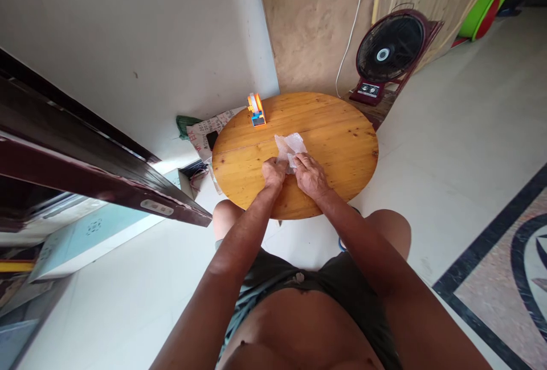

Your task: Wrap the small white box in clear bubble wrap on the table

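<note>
A crumpled clear plastic bag (289, 145) lies near the middle of a round wooden table (342, 142). My left hand (273, 173) is closed on the bag's near left edge. My right hand (309, 173) grips its near right edge, fingers curled over the plastic. Both hands rest on the tabletop, close together. What the bag holds, if anything, I cannot make out. A small orange and blue object (257, 110) stands at the table's far left rim, away from both hands.
A dark red floor fan (387, 56) stands behind the table by a wooden board. Papers and a green cloth (200, 130) lie on the floor at the left. A dark door frame (85, 170) juts in from the left. Pale tiled floor spreads to the right.
</note>
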### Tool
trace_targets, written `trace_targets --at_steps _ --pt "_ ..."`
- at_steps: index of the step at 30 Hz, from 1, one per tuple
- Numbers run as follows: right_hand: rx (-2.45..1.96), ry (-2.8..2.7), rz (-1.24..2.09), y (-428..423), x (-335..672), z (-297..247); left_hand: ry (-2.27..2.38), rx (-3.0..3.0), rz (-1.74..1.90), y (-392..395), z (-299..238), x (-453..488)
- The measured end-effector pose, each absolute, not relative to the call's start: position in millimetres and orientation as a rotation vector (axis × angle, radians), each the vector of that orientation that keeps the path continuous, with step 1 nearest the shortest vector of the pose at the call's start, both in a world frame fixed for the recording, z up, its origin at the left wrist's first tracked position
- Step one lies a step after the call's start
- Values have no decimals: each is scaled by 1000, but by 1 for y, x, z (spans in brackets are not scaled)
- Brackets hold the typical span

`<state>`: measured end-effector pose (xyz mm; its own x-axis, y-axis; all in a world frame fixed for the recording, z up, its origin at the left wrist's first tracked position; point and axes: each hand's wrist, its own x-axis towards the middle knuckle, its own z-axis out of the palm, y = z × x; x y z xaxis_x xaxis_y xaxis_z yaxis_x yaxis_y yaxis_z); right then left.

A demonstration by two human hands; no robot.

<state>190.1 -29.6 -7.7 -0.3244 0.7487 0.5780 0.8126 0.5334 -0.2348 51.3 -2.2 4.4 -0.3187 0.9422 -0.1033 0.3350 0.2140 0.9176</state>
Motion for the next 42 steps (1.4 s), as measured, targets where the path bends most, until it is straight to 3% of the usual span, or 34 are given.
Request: trace_targets --at_steps 14,36,42 --pt "-1291 -2166 -145 -31 190 -6 1857 1462 1246 -1 7 49" --pt "-1300 -2155 -169 -30 189 -7 1903 2037 854 -4 35 58" --pt "-1283 -2140 -181 -31 189 -4 1824 2050 896 -5 29 58"
